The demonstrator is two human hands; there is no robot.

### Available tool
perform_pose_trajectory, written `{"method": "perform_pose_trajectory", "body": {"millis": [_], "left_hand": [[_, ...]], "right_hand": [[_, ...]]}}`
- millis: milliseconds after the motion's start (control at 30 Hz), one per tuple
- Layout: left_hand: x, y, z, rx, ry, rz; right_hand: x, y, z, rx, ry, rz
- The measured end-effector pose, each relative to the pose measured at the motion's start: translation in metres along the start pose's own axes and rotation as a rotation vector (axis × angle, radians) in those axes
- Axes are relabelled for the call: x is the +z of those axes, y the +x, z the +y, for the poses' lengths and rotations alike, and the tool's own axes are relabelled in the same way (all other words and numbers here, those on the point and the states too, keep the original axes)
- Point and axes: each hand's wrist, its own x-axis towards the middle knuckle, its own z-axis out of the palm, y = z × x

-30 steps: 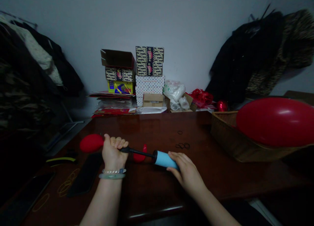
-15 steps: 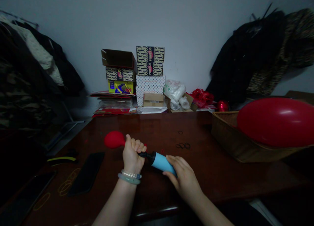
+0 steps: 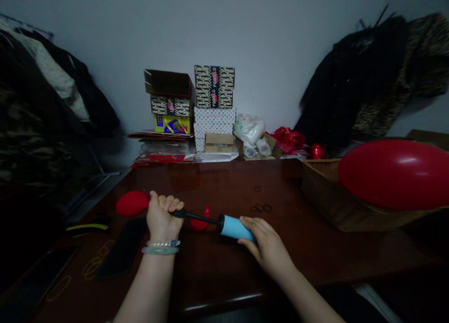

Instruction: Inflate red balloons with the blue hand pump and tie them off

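A hand balloon pump with a light blue barrel (image 3: 235,227) and a thin black rod (image 3: 201,217) stretches between my hands above the table. My left hand (image 3: 164,216) is closed around the pump's black end, thumb up, and wears bracelets at the wrist. A small, partly inflated red balloon (image 3: 132,203) sticks out on the left of that fist; its neck is hidden inside the fingers. My right hand (image 3: 268,241) wraps the far end of the blue barrel. Behind the rod lies a limp red balloon (image 3: 199,224) on the dark wooden table (image 3: 224,271).
At right, a wicker basket (image 3: 326,206) holds a big red balloon (image 3: 396,173). Black rings (image 3: 261,208) lie mid-table. On the left are phones (image 3: 121,248), yellow rubber bands (image 3: 93,267) and a yellow-edged object (image 3: 87,227). Stacked boxes (image 3: 214,87) stand behind the table.
My left hand has moved left with the balloon, drawing the rod out of the blue barrel. The limp balloon behind is now uncovered. My right hand has barely shifted.
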Motion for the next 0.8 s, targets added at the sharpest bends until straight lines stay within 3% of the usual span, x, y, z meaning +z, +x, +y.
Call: {"method": "perform_pose_trajectory", "body": {"millis": [200,600,800], "left_hand": [[-0.005,0.003,0.006,0.0,-0.018,0.009],[0.006,-0.021,-0.044,-0.123,-0.01,-0.068],[0.01,-0.025,-0.05,-0.114,0.023,-0.064]], "right_hand": [[0.001,-0.001,0.001,-0.006,-0.027,0.02],[0.013,-0.003,-0.015,-0.021,-0.03,0.087],[0.017,-0.002,-0.018,-0.015,0.001,0.057]]}}
